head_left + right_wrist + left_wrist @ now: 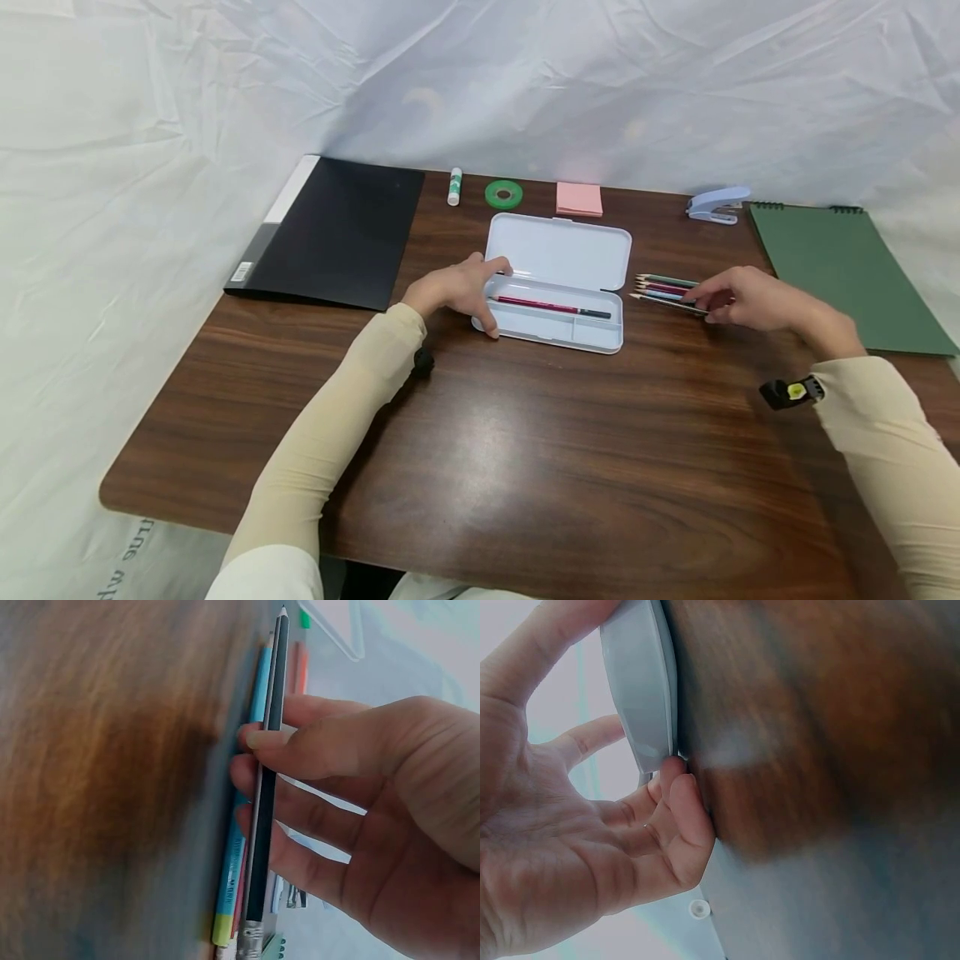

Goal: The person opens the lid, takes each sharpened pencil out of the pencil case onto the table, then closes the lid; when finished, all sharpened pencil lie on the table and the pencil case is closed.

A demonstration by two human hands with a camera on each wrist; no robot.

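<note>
Black pencil (261, 840) is pinched between the thumb and fingers of our right hand (753, 302), well to the right of the open white pencil case (532, 325) and just beside the other pencils (656, 285) on the table (585, 467); we cannot tell whether it touches the wood. Our left hand (461, 287) grips the case's left end, where a red pencil (536, 303) lies lengthwise inside. To draw ours out cleanly, we would do best to pinch near mid-length, raise it level and clear the light blue pencil (229, 877) alongside, lest the group roll. A light, steady left grip should stop the case sliding.
</note>
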